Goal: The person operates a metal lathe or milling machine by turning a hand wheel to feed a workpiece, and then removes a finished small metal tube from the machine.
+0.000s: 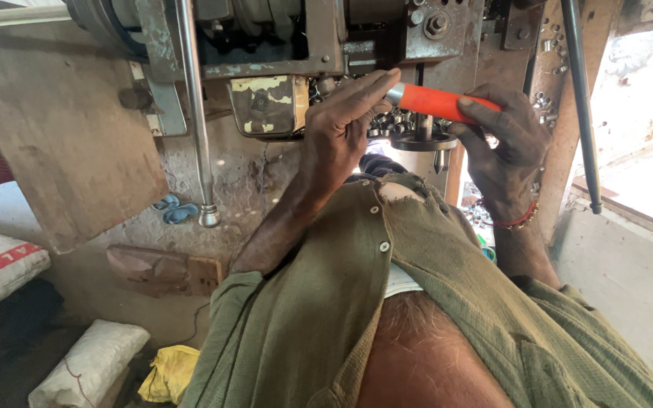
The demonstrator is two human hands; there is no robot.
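My right hand (504,151) grips the orange handle of a hand tool (440,102), which points left toward the machine. My left hand (341,125) is raised with its fingers straight and together, the fingertips touching the tool's metal collar near the handle's end. Behind both hands sits a round dish of several small shiny metal parts (402,125) on a worn, rusty machine (281,53). What the tool's tip touches is hidden by my left hand.
A steel lever rod with a knob end (196,136) hangs left of the hands; a dark rod (583,113) hangs at the right. White sacks (88,366), a yellow bag (168,372) and a wooden block (164,268) lie on the floor.
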